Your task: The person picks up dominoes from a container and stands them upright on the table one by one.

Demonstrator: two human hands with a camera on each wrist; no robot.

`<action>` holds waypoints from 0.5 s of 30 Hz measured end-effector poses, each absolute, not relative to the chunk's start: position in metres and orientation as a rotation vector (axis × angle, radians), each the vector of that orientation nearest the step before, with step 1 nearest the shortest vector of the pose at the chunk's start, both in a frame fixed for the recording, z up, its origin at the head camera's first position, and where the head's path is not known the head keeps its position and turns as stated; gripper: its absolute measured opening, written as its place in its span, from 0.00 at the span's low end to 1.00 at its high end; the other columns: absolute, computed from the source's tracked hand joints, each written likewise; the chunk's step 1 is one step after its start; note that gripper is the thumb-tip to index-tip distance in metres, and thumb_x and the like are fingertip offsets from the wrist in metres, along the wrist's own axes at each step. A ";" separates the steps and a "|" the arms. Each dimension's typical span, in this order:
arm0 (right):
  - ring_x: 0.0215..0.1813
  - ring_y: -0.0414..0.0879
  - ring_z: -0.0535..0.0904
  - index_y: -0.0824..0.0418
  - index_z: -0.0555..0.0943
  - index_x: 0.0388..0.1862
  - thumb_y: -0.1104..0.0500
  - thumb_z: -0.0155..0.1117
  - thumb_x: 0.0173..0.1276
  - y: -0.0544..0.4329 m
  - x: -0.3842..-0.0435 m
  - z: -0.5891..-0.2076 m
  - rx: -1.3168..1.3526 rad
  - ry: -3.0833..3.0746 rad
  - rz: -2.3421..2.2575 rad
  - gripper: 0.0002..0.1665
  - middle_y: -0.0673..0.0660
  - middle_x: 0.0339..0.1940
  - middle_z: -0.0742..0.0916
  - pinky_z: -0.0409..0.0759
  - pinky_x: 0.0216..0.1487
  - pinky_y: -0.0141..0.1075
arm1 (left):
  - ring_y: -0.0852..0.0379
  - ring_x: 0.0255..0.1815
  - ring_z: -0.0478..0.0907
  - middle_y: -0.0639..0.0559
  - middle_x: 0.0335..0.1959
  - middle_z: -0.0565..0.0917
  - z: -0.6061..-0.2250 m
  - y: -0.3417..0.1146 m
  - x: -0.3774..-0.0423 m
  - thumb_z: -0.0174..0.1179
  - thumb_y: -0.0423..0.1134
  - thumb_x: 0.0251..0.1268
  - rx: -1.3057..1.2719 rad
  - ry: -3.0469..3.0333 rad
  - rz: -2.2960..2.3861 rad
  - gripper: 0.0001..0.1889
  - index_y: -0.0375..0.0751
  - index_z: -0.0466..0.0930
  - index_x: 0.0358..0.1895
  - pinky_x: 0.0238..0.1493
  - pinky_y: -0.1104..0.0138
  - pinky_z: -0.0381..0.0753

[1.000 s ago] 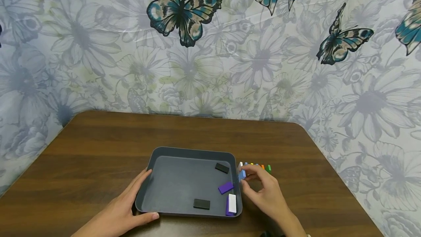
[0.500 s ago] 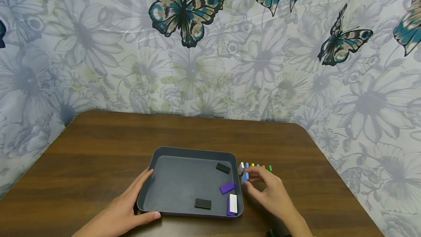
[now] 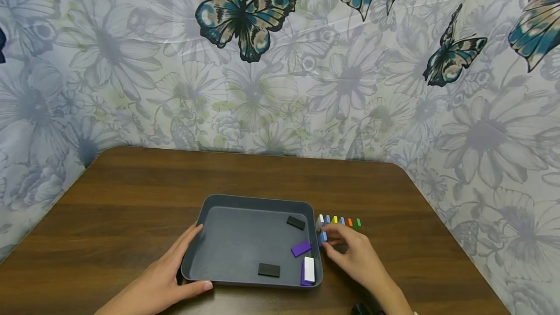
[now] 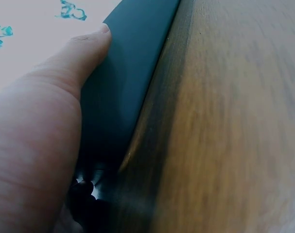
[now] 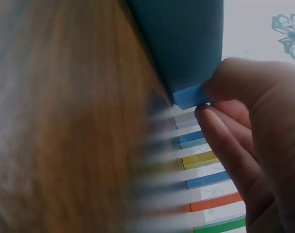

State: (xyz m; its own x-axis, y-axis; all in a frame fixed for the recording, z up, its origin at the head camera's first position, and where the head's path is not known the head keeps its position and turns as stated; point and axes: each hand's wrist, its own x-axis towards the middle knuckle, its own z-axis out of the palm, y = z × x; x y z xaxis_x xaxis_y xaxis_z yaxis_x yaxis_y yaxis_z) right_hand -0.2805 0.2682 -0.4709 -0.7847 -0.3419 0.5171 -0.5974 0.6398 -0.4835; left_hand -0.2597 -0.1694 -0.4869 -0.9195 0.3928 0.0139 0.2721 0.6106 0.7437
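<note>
My left hand [image 3: 162, 271] holds the dark grey tray [image 3: 258, 201] at its near left corner, fingers along the left rim and thumb against the front wall. In the left wrist view the thumb [image 4: 84, 53] lies on the tray's outer side. Just outside the tray's right wall, my right hand [image 3: 356, 256] pinches a small light-blue domino block [image 5: 191, 97] between thumb and fingers. Beyond it, upright blocks stand in a row: white [image 3: 320, 221], blue [image 5: 192, 140], yellow [image 5: 199, 160], another blue [image 5: 208, 180], orange [image 5: 215, 202] and green [image 5: 220, 224].
Inside the tray lie a black block [image 3: 295, 222] at the back, a purple block [image 3: 301, 249], another black block [image 3: 269, 270] near the front, and a white block [image 3: 308, 269] on a purple one at the near right corner. The brown wooden table [image 3: 131, 183] meets a butterfly-patterned wall cloth [image 3: 262, 101].
My right hand, with the blue block, has shifted slightly towards me, and more of the coloured row shows behind it. My left hand and the tray stay about the same.
</note>
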 end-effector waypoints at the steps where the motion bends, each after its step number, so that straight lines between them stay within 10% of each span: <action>1: 0.43 0.39 0.89 0.61 0.83 0.52 0.75 0.77 0.57 0.268 -0.281 -0.471 0.732 -2.492 0.937 0.25 0.52 0.46 0.91 0.86 0.40 0.30 | 0.26 0.78 0.58 0.37 0.84 0.48 -0.486 -0.169 -0.260 0.70 0.68 0.58 0.557 2.682 1.198 0.58 0.60 0.42 0.85 0.58 0.32 0.73; 15: 0.45 0.42 0.89 0.64 0.82 0.56 0.76 0.75 0.58 0.268 -0.284 -0.471 0.757 -2.516 1.021 0.27 0.56 0.50 0.90 0.87 0.41 0.30 | 0.25 0.78 0.57 0.36 0.85 0.47 -0.483 -0.169 -0.262 0.70 0.68 0.58 0.546 2.668 1.192 0.59 0.60 0.41 0.85 0.57 0.33 0.74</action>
State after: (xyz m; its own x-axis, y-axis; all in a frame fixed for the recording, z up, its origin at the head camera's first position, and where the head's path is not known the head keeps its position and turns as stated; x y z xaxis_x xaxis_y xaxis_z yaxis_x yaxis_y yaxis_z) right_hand -0.2842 0.2684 -0.4708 -0.8080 -0.3520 0.4726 -0.5817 0.6041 -0.5447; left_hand -0.2619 -0.1691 -0.4830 -0.9188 0.3947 -0.0046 0.2599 0.6138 0.7455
